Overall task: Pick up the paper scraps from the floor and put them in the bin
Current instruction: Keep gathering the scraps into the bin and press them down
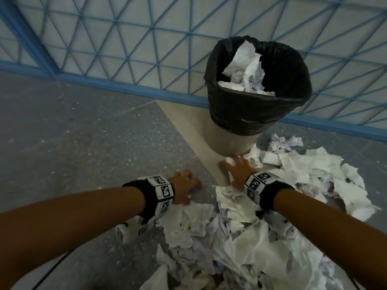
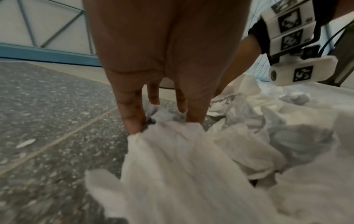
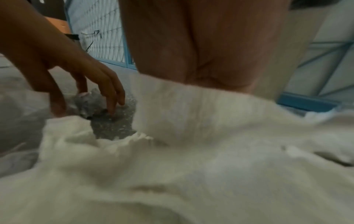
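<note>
A round bin (image 1: 231,137) with a black liner stands against the fence and holds crumpled white paper (image 1: 245,68). A big heap of white paper scraps (image 1: 251,237) covers the floor in front of it and to its right. My left hand (image 1: 186,184) is down at the heap's left edge. Its thumb and fingers curl round a small crumpled scrap (image 3: 88,100) (image 2: 162,116) lying on the floor. My right hand (image 1: 235,165) lies flat with spread fingers at the foot of the bin, touching scraps there. Paper hides its fingertips in the right wrist view.
The blue mesh fence (image 1: 125,49) runs behind the bin, with a blue base rail (image 1: 129,86). Grey speckled floor (image 1: 73,132) stretches to the left. More scraps (image 1: 314,164) lie to the right of the bin's base.
</note>
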### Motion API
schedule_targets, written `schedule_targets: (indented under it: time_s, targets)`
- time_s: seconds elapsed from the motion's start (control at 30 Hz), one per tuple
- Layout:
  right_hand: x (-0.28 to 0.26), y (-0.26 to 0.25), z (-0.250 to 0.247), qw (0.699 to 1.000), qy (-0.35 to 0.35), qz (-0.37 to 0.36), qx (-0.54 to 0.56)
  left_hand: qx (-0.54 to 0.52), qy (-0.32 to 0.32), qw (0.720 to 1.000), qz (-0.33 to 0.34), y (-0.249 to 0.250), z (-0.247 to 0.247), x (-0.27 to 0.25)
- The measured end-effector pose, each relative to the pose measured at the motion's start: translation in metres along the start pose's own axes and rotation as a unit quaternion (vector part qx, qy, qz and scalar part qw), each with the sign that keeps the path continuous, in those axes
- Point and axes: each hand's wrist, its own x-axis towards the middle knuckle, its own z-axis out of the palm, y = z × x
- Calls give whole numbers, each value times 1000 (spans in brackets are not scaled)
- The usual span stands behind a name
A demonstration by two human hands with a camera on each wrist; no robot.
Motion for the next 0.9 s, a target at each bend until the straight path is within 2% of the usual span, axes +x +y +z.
schedule_targets:
  time_s: [0.13, 0.2, 0.3, 0.37, 0.43, 0.5, 0.57, 0.63, 0.7, 0.77, 0.83, 0.9]
  targets:
    - [-2, -11, 5, 998, 28, -21, 43, -13, 45, 999, 17, -3, -5, 3]
    - [-4, -12, 2, 995, 45, -46, 73, -78, 67, 995, 6, -6, -17, -2]
    - [-12, -10, -7, 980, 109, -79, 145, -201, 129, 971, 23, -8, -31, -16]
    - [-22, -11, -14, 971, 130, -102, 175, -209, 156, 964, 50, -7, -31, -25]
    - [-33, -13, -17, 975, 104, -124, 152, -190, 138, 969, 83, 0, -21, -29]
    - [-41, -17, -9, 988, 69, -122, 60, -150, 87, 980, 101, 12, -9, -33]
    - [-45, -19, 8, 995, 29, -91, -15, -67, 5, 993, 95, 22, 3, -36]
    - [-45, -20, 26, 998, -19, -53, -22, 44, -31, 990, 127, 29, 12, -36]
    - [-43, -21, 35, 997, -51, -48, -18, 132, -36, 977, 163, 34, 20, -31]
    - [-40, -22, 38, 998, -38, -57, -14, 167, -29, 973, 160, 38, 22, -24]
    - [-37, -23, 39, 997, -9, -74, -14, 158, -13, 977, 144, 41, 21, -20]
    - [-37, -24, 36, 996, -1, -86, 7, 105, -5, 985, 133, 43, 16, -19]
